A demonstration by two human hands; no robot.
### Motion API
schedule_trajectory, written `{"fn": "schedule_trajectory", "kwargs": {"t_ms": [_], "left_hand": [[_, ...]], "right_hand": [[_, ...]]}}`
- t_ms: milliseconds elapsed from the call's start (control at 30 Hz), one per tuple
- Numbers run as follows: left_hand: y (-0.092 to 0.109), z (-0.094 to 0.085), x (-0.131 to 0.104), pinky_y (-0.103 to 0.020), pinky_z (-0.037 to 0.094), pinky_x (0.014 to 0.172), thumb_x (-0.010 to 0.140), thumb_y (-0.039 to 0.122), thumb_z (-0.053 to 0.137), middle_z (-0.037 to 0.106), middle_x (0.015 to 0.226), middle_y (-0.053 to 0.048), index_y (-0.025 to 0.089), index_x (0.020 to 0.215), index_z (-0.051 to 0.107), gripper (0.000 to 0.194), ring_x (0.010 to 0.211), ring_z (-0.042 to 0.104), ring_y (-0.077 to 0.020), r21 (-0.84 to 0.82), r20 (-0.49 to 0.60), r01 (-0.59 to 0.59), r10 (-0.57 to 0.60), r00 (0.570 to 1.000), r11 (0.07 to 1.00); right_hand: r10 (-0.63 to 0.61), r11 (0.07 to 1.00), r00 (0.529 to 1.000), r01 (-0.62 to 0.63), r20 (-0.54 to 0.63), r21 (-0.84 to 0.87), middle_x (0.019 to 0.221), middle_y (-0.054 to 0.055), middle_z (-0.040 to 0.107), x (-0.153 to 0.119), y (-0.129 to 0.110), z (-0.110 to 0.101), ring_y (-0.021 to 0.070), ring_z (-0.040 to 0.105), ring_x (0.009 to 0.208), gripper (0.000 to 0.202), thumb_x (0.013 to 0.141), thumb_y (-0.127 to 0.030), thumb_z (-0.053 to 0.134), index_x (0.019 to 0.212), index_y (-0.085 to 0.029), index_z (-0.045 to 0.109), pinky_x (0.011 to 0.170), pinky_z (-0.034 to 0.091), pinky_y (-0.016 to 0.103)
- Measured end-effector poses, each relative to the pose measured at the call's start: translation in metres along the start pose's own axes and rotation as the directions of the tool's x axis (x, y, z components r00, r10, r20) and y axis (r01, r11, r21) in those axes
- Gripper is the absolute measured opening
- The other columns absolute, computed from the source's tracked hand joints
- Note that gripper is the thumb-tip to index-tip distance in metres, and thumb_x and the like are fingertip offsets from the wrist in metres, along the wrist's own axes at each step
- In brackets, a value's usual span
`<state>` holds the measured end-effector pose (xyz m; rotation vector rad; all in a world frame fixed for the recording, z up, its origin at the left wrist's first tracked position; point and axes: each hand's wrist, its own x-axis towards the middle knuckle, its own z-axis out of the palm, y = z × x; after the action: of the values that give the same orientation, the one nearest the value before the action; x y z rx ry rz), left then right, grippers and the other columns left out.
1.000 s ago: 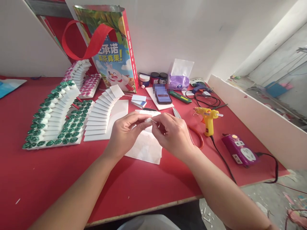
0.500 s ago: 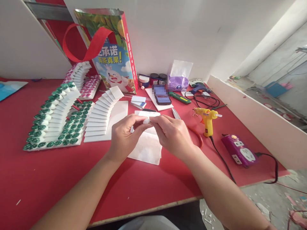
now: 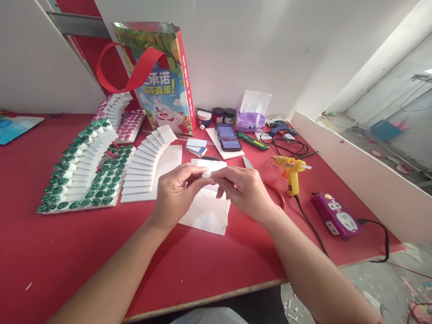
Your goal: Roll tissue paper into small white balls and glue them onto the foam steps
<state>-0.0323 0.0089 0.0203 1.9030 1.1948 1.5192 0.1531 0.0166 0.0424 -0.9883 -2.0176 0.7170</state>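
Observation:
A small white crumpled wad [image 3: 207, 174], perhaps of tissue paper, sits between the fingertips of both hands. My left hand [image 3: 175, 191] pinches it from the left with thumb and index finger. From the right, the thumb and fingers of my right hand [image 3: 245, 191] press together on its edge. Below the hands, white thin sheets [image 3: 207, 210] lie stacked on the red table [image 3: 189, 279]. To the left stands a fan of white stepped strips [image 3: 140, 168] on a white base. Beyond it is a similar piece edged with green-topped white rosettes [image 3: 101, 184].
A yellow glue gun [image 3: 290, 173] and a purple power strip [image 3: 337, 216] lie at the right. Behind the hands are a phone [image 3: 230, 143], a green cutter [image 3: 255, 141], paint jars [image 3: 218, 116] and a purple tissue pack [image 3: 251, 120]. A printed bag [image 3: 165, 90] stands at the back left.
The fingers of my right hand have shifted on the white wad, and a lower fingertip now shows beneath. The wad has turned slightly. The whole view has shifted a little.

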Motion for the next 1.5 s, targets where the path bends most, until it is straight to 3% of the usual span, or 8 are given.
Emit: {"fn": "schedule_trajectory", "kwargs": {"t_ms": [267,467,833,1033,1100,1233,1333,1500], "left_hand": [[0.002,-0.004,0.005,-0.025,0.055,0.068,0.096,0.025,0.065,0.073,0.089,-0.003,0.022,0.109,0.075,0.016,0.074,0.066,-0.0133,-0.071,0.124,-0.025,0.034,0.992,0.997],[0.005,-0.007,0.007,-0.024,0.057,0.069,0.090,0.026,0.072,0.073,0.088,-0.003,0.021,0.101,0.074,0.012,0.073,0.066,-0.0133,-0.092,0.122,0.055,-0.044,0.992,0.994],[0.001,-0.006,0.009,-0.024,0.056,0.066,0.091,0.027,0.070,0.071,0.082,-0.002,0.021,0.103,0.077,0.015,0.070,0.066,-0.0136,-0.101,0.144,0.026,-0.011,0.990,0.995],[-0.006,-0.003,0.005,-0.022,0.051,0.061,0.089,0.025,0.070,0.065,0.074,-0.001,0.017,0.094,0.074,0.010,0.065,0.060,-0.0120,0.045,0.088,0.016,-0.020,0.996,0.999],[-0.005,-0.002,0.004,-0.021,0.051,0.060,0.088,0.023,0.070,0.065,0.075,0.000,0.016,0.092,0.073,0.008,0.064,0.059,-0.0116,0.067,0.083,0.036,-0.041,0.996,0.997],[0.002,0.003,0.000,-0.021,0.051,0.062,0.090,0.018,0.068,0.065,0.076,0.000,0.017,0.096,0.072,0.007,0.064,0.058,-0.0105,0.017,0.115,-0.081,0.079,0.990,0.997],[0.006,0.009,-0.003,-0.020,0.051,0.065,0.093,0.016,0.067,0.066,0.080,0.000,0.017,0.101,0.071,0.009,0.065,0.058,-0.0098,-0.025,0.144,-0.201,0.202,0.969,0.979],[0.005,0.015,-0.008,-0.021,0.051,0.067,0.094,0.011,0.064,0.066,0.082,-0.002,0.016,0.106,0.070,0.015,0.070,0.061,-0.0109,-0.031,0.227,-0.242,0.242,0.943,0.970]], "right_hand": [[0.187,0.964,0.982,-0.176,-0.036,0.201,0.083,0.004,0.073,0.002,0.001,0.000,0.0131,0.070,0.058,0.017,0.096,-0.032,0.064,0.092,-0.018,0.073,0.052,0.052,0.024],[0.159,0.962,0.986,-0.145,-0.045,0.230,0.082,0.004,0.073,0.003,0.002,-0.002,0.0143,0.071,0.059,0.015,0.094,-0.032,0.066,0.090,-0.020,0.072,0.051,0.052,0.025],[0.034,0.997,0.999,-0.034,-0.002,-0.065,0.081,0.004,0.075,0.004,0.000,-0.005,0.0131,0.067,0.062,0.018,0.100,-0.027,0.056,0.097,-0.020,0.073,0.060,0.047,0.025],[0.152,0.866,0.987,-0.155,-0.044,-0.475,0.056,0.002,0.059,-0.001,-0.027,-0.041,0.0132,0.048,0.050,0.033,0.095,-0.023,0.058,0.062,-0.019,0.056,0.051,0.029,0.028],[0.246,0.885,0.966,-0.258,-0.081,-0.387,0.052,0.001,0.056,-0.009,-0.036,-0.047,0.0125,0.045,0.047,0.037,0.095,-0.029,0.057,0.060,-0.020,0.053,0.050,0.029,0.028],[0.531,0.829,0.847,-0.525,0.025,0.194,0.064,0.001,0.066,-0.021,-0.037,-0.033,0.0121,0.054,0.046,0.030,0.091,-0.049,0.063,0.084,-0.019,0.066,0.046,0.038,0.026],[0.591,0.661,0.803,-0.538,0.079,0.523,0.076,0.000,0.068,-0.022,-0.027,-0.014,0.0105,0.055,0.052,0.046,0.072,-0.053,0.083,0.097,-0.018,0.068,0.048,0.043,0.025],[0.601,0.545,0.789,-0.518,0.124,0.660,0.074,0.002,0.069,-0.019,-0.016,-0.004,0.0077,0.051,0.057,0.044,0.062,-0.047,0.091,0.084,-0.014,0.073,0.054,0.041,0.024]]}}
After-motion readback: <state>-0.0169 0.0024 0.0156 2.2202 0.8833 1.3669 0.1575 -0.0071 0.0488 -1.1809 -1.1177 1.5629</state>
